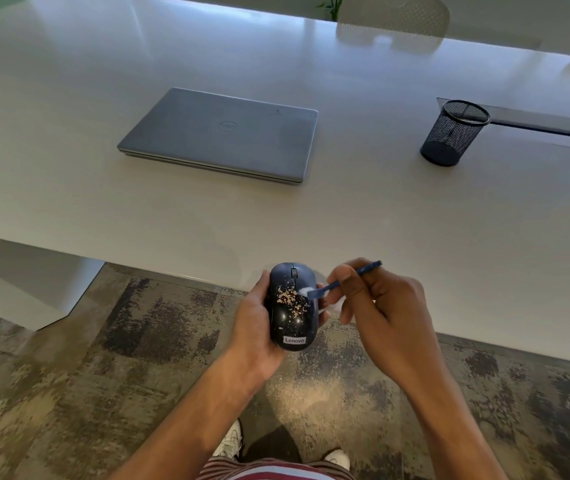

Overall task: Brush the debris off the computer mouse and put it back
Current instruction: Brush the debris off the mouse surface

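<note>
**Brushing a speckled mouse off the table's near edge**

Left hand (254, 323) cupping dark mouse (293, 306), tan debris (290, 297) on top. Right hand (377, 306) pinching blue brush (342, 282), white bristles touching shell. Beyond, on white table (380, 209): closed laptop (219, 135), mesh cup (453, 133).

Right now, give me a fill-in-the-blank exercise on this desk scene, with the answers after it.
1. The left hand holds the ____, speckled with debris.
2. The right hand pinches a small blue ____ against the debris.
3. The laptop on the table has its lid ____.
4. The mesh pen cup stands to the ____ of the laptop.

Missing words: mouse; brush; closed; right
</note>
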